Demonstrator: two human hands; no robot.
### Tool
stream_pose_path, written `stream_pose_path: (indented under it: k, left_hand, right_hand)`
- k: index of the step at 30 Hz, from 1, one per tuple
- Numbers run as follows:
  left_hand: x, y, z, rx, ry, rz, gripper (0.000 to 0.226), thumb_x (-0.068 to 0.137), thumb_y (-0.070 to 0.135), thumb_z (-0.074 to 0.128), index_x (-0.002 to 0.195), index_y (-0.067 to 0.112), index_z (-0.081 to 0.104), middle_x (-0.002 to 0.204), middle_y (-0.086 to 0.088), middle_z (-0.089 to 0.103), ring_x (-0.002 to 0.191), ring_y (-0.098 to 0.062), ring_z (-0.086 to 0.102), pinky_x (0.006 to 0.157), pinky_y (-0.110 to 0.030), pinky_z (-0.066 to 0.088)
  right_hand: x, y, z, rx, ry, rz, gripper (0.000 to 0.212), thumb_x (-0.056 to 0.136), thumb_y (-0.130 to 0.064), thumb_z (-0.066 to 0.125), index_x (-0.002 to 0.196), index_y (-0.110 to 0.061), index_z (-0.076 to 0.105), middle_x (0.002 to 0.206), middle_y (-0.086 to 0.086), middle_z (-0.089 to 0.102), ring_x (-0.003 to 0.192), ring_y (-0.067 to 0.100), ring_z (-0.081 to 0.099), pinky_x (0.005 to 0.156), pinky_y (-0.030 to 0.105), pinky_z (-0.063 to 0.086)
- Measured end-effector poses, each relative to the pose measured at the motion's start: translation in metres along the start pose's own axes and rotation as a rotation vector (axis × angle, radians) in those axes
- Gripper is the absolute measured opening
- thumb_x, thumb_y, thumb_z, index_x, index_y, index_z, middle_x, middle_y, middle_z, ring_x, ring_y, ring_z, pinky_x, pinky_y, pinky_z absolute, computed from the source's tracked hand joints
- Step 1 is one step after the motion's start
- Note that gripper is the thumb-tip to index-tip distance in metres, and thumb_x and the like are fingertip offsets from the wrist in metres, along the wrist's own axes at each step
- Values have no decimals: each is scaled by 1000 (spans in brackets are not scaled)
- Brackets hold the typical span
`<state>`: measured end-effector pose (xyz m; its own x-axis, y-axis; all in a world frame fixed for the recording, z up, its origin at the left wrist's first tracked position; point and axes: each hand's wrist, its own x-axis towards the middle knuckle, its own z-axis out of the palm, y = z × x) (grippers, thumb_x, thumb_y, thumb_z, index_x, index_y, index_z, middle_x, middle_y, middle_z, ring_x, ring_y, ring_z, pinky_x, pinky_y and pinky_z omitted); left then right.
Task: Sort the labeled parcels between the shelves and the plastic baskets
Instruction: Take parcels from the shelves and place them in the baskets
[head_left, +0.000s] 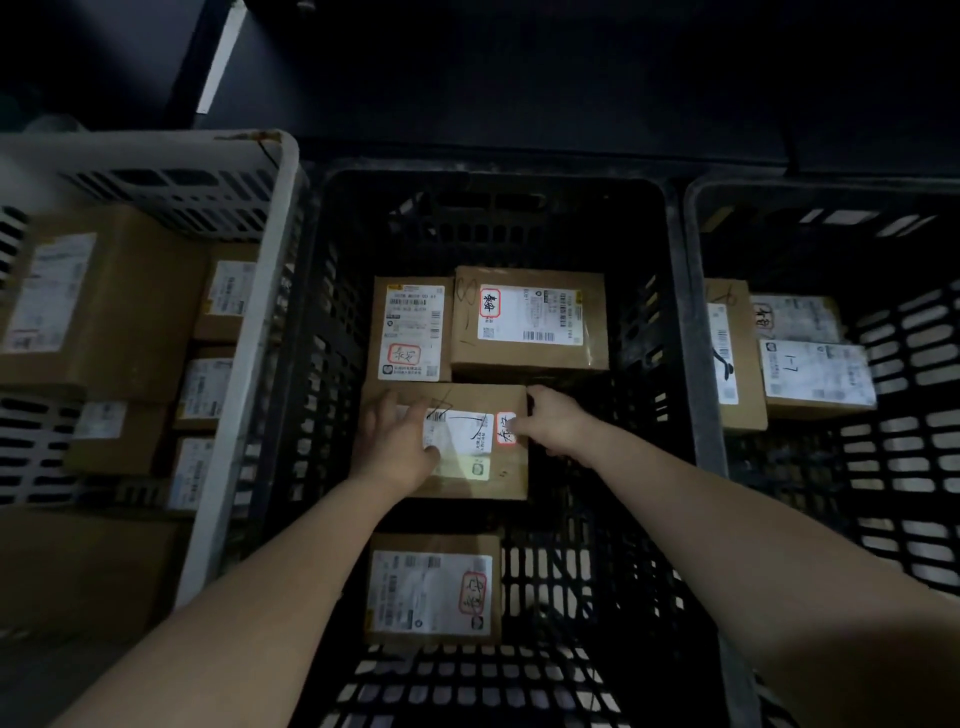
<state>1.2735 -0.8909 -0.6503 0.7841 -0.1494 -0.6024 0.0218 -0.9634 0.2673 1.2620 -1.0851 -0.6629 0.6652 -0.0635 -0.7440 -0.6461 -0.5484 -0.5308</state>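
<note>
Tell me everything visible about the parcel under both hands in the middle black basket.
The parcel is a brown cardboard box lying flat in the black basket, label up. Its white shipping label bears black pen strokes, with a red-framed sticker beside it. The left hand rests flat on its left part; the right hand grips its right edge, thumb on the sticker.

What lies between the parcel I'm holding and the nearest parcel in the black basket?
In the head view, only bare floor of the black basket separates the held parcel from the near parcel, with the left forearm over it.
</note>
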Motion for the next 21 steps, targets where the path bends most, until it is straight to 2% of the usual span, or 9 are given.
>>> stream_pose_path:
  k: [3,6,9,12,14,16,18,21]
  left_hand:
    - [-8,2,-5,-7,1,34,58,88,23,58,142,24,36,154,-8,12,141,-31,12,115,-38,22]
    - [-17,2,-9,-9,13,61,58,90,23,55,143,24,35,148,-9,25,137,-30,20,113,-36,26]
    - [-23,-1,-8,-93,-4,-19,63,90,22,56,147,23,29,150,-11,24,137,-32,24,112,-37,29]
    - [-19,-6,-2,-253,-17,-127,67,87,19,59,147,19,29,148,-14,27,132,-33,36,109,-40,36]
    - [-16,-9,3,-310,0,-171,62,84,17,58,143,22,36,143,-12,37,125,-32,44,104,-42,41]
    - [-15,-10,6,-324,38,-205,58,80,20,57,135,29,40,136,-8,45,120,-32,47,100,-44,43]
    - [-14,-8,6,-295,55,-257,62,78,24,59,136,29,36,134,-10,44,120,-34,42,99,-44,42]
    - [-13,-3,3,-407,4,-315,81,72,28,64,143,26,25,132,-14,46,119,-36,46,99,-46,43]
  right_hand:
    - [-2,2,-2,-130,21,-45,44,89,-21,65,129,-8,53,122,10,61,109,23,58,83,24,45]
    - [-8,4,-3,-269,42,-79,53,87,-28,67,134,-11,48,128,13,52,116,29,53,96,34,47]
    - [-24,0,-2,-545,66,-177,78,83,-37,69,148,-18,30,145,12,29,131,35,35,107,43,39]
    - [-34,-11,9,-870,44,-345,99,75,-57,69,152,-21,20,160,14,5,145,35,9,116,47,20]
    - [-30,-16,24,-974,-16,-387,114,68,-71,66,154,-29,5,160,18,-8,148,35,-6,119,49,3]
    - [-24,-19,39,-1018,-56,-369,123,63,-78,65,152,-37,-10,158,22,-19,146,39,-16,116,54,-5]
    - [-21,-22,47,-1027,-35,-329,126,61,-79,66,150,-41,-14,157,22,-20,145,41,-15,113,60,1]
    - [-25,-21,44,-1105,4,-282,124,60,-78,67,151,-41,-10,159,21,-5,145,42,-1,109,63,10]
